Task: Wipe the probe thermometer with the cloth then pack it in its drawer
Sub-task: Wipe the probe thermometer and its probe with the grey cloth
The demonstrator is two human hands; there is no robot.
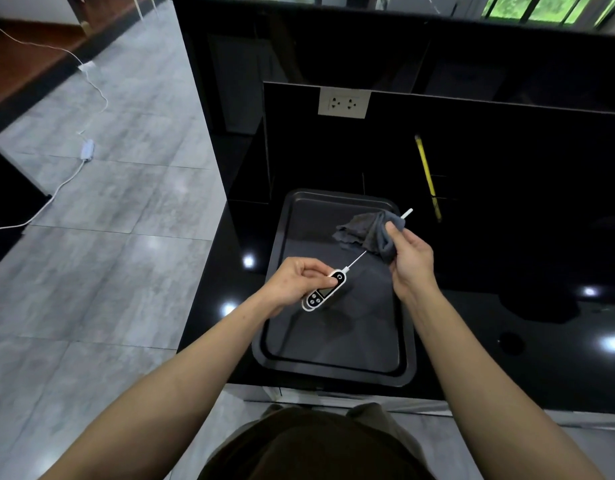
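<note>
The left hand (301, 280) pinches the white-and-black body of the probe thermometer (325, 291), held above a dark baking tray (334, 367). Its thin metal probe runs up and to the right into a grey cloth (368, 232), which the right hand (408, 256) grips bunched around the shaft. The probe's white tip sticks out just beyond the cloth. The thermometer's buttons carry marks too small to read. The tray sits on a glossy black counter (524, 358); a white double socket (343, 103) is on the wall behind.
</note>
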